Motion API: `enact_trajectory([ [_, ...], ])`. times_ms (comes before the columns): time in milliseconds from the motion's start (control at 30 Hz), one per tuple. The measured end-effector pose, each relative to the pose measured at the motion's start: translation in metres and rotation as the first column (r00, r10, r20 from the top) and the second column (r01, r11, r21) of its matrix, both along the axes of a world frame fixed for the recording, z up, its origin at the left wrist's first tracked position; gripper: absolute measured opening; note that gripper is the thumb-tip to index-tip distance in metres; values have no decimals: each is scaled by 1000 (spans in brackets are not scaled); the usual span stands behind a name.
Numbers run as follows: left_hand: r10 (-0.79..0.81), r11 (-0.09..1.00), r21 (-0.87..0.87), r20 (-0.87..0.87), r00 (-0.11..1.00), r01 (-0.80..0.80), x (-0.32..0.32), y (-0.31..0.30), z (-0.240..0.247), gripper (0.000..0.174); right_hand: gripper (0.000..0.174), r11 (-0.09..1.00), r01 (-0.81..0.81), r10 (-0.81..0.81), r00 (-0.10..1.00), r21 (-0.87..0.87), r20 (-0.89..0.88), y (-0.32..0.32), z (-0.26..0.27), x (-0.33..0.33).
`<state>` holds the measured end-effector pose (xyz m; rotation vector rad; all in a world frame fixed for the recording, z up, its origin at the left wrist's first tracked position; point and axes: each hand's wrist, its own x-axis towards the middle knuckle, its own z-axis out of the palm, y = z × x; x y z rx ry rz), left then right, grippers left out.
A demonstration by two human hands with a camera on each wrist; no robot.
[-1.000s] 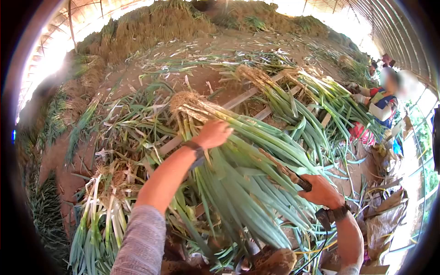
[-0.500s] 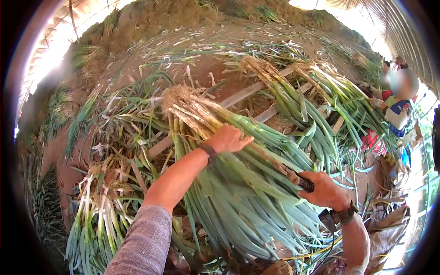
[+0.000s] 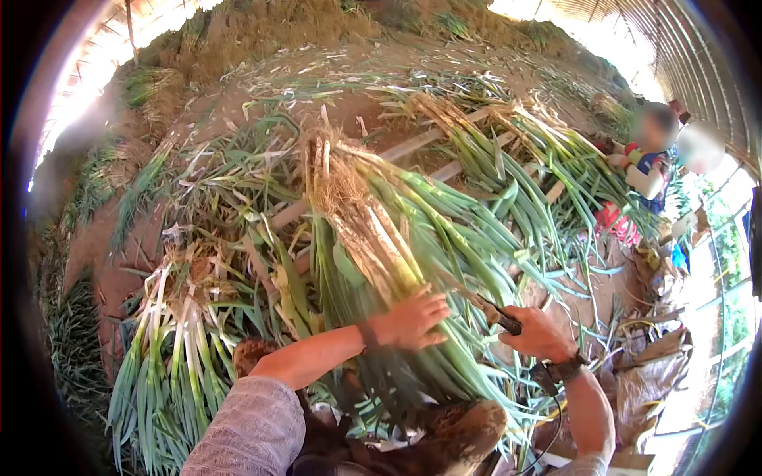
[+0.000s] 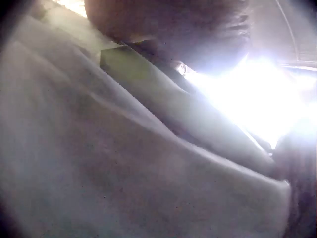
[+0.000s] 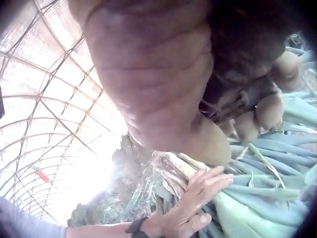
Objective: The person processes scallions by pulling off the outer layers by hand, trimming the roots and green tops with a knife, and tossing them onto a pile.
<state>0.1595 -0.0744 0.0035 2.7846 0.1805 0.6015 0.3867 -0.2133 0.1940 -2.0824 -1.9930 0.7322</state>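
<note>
My left hand (image 3: 411,319) lies across a bunch of long green onions (image 3: 369,238), its fingers straight over the stalks where they turn green. The bunch's shaggy roots (image 3: 340,186) and soil-covered white ends point away from me, its leaves towards me. At right, my right hand (image 3: 542,335) grips the dark handle of a long brown tool (image 3: 482,304), which looks like a knife; its far end is hidden among the leaves. In the right wrist view, curled fingers (image 5: 270,111) wrap the handle above the leaves. The left wrist view is filled by blurred leaves (image 4: 138,134).
Another onion bunch (image 3: 178,317) lies at my left, and more bunches (image 3: 548,151) lie to the right along wooden slats (image 3: 413,147). Loose leaves litter the soil. Onions are heaped at the back (image 3: 278,40). A person (image 3: 651,170) sits at the far right.
My left hand has moved down the bunch towards me. Several stalks have swung with it, their roots now nearer me. The right hand still grips the tool and has shifted slightly left.
</note>
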Motion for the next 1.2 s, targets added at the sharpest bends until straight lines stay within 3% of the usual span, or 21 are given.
enact_trajectory([
  [33, -50, 997, 60, 160, 986, 41, -6, -18, -1, 59, 35, 1000, 4, -4, 1000, -9, 4, -11, -6, -6],
  [67, -105, 994, -43, -58, 993, 102, -16, -33, -3, 68, 35, 1000, -12, 12, 999, -16, 34, -20, -14, -12],
  [167, -23, 995, -93, -5, 1000, 23, -27, -62, -15, 67, 34, 999, -34, 31, 992, 24, 120, -45, -25, -33],
  [233, 9, 995, -103, 13, 1000, -8, -38, -74, -8, 69, 19, 1000, -18, 16, 989, 10, 147, -49, -28, -45],
  [333, -6, 991, -134, 84, 996, 17, -51, -79, -7, 67, 22, 999, 5, -13, 986, 45, 169, -36, -45, -55],
  [400, -23, 995, -101, -35, 999, 19, -59, -81, -13, 62, 28, 1000, -12, 9, 985, 18, 172, -21, -47, -69],
  [467, -4, 993, -122, -28, 1000, 1, -70, -87, -7, 57, 34, 999, -32, 33, 984, -7, 175, 0, -60, -77],
  [567, 13, 987, -160, 2, 1000, -13, -85, -95, -10, 49, 34, 993, -67, 52, 986, 95, 158, 33, -84, -84],
  [733, 21, 972, -233, 28, 999, -14, -103, -112, -12, 40, 33, 988, -9, -13, 990, 157, 138, 61, -66, -105],
  [767, 1, 969, -248, -1, 1000, -1, -106, -113, -14, 39, 33, 985, 47, -70, 988, 166, 137, 59, -62, -107],
  [833, -28, 965, -261, -35, 999, 17, -115, -115, -7, 38, 34, 992, -23, -1, 982, 124, 187, 49, -66, -102],
  [900, -3, 869, -482, -225, 974, -109, -117, -113, 4, 37, 38, 995, -98, 93, 982, 23, 162, 38, -61, -92],
  [933, 22, 931, -352, -208, 978, -96, -122, -112, -1, 35, 39, 994, -31, 30, 1000, 103, 8, 33, -69, -82],
  [967, 26, 931, -351, -214, 976, -102, -130, -112, -7, 35, 39, 994, -34, 34, 999, 104, 2, 28, -77, -71],
  [1033, -171, 801, -581, -457, 873, -147, -149, -106, 1, 35, 46, 998, -14, 5, 991, 68, 134, 20, -80, -64],
  [1100, -153, 755, -624, -465, 872, -201, -156, -92, 9, 38, 51, 999, 18, -18, 1000, -50, 2, 7, -76, -70],
  [1167, 211, 554, -718, -368, 906, -421, -153, -67, 16, 40, 51, 1000, -30, 30, 993, 1, -115, -4, -86, -65],
  [1200, 390, 574, -677, -268, 881, -461, -147, -55, 23, 41, 51, 1000, -29, 29, 991, 3, -127, -11, -92, -65],
])
